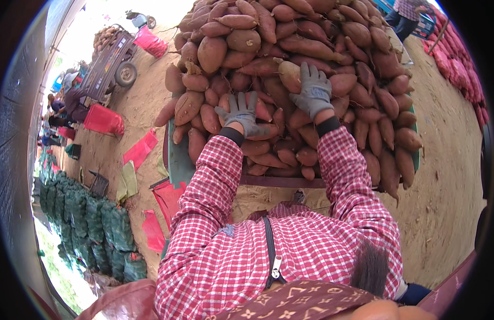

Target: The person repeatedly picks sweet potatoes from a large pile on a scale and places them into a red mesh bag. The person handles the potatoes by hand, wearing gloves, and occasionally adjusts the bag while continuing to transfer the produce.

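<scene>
A large heap of reddish-brown sweet potatoes [267, 148] fills a cart bed [181, 156] with a pale green inner side in front of me. Both of my hands wear grey work gloves and lie palm down on the heap. My left hand [241, 114] has its fingers spread over several sweet potatoes near the front. Farther up and to the right, my right hand [314, 91] rests with parted fingers against a paler sweet potato [290, 76]. Its palm side is hidden, and neither hand has visibly closed around anything.
Green mesh sacks [99, 228] stand in rows at the left. Pink sacks [455, 64] are piled at the far right. Red bags [141, 149] lie on the sandy ground. A loaded three-wheeled cart [107, 68] and several people, one seated [74, 98], are at the upper left.
</scene>
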Demonstrator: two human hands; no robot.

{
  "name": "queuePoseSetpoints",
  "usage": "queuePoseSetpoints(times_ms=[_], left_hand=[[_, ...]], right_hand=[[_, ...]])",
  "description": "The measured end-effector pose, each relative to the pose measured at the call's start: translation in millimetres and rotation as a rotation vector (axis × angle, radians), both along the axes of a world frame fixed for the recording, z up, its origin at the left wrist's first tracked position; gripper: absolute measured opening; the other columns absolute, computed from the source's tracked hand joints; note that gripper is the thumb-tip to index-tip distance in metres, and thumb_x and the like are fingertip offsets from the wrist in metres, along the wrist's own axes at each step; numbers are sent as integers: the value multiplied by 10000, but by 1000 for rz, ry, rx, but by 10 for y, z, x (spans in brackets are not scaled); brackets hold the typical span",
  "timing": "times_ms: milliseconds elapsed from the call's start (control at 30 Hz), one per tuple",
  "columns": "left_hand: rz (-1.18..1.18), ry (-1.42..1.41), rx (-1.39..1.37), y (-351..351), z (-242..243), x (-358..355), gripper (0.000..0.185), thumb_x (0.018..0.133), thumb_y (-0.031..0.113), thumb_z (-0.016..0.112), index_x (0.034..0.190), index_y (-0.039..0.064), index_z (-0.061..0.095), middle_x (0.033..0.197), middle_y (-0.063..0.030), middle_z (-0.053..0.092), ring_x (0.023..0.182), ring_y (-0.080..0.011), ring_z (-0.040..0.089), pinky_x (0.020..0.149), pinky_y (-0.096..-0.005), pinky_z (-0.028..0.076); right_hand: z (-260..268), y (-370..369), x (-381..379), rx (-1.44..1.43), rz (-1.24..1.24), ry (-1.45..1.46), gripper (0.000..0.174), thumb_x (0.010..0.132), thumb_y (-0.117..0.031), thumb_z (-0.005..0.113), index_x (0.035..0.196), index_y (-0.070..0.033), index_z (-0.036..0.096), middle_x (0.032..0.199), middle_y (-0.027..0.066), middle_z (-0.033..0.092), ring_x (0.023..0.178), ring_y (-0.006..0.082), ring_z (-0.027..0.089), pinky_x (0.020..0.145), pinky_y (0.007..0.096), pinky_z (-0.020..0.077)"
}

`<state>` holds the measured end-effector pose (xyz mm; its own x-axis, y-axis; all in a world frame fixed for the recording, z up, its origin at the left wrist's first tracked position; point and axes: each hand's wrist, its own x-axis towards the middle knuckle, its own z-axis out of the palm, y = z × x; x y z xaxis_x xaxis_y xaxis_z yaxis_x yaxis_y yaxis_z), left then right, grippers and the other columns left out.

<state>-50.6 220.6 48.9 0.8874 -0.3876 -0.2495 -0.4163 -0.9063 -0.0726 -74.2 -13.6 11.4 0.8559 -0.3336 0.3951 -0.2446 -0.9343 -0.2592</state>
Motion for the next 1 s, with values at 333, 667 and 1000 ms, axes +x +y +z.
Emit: queuePoseSetpoints(times_ms=[333, 667, 1000], left_hand=[[-2, -31, 48, -145, -408, -18, 1461, 614, 874, 749, 1727, 249, 40, 1779, -175, 93, 1635, -459, 35, 1116, -883, 58], [25, 30, 11, -577, -498, -157, 1459, 621, 911, 714, 1734, 255, 37, 1792, -182, 50, 1648, -434, 6, 1165, -845, 8], [-8, -56, -142, -687, -517, -293, 1304, 654, 791, 764, 1688, 230, 201, 1724, -202, 212, 1610, -441, 117, 1130, -853, 78]], right_hand=[[492, 59, 121, 70, 236, -471, 883, 789, -541, 786, 1558, -248, 468, 1491, 149, 509, 1350, 386, 514, 1095, 557, 436], [1575, -126, 1633, 3, 215, 180, 992, 783, -676, 774, 1629, -289, 431, 1757, 152, 234, 1563, 500, 304, 1239, 631, 327], [1226, -668, 1555, 278, 339, -567, 560, 865, -374, 770, 1370, -154, 669, 1290, 195, 693, 1219, 366, 660, 987, 412, 556]])
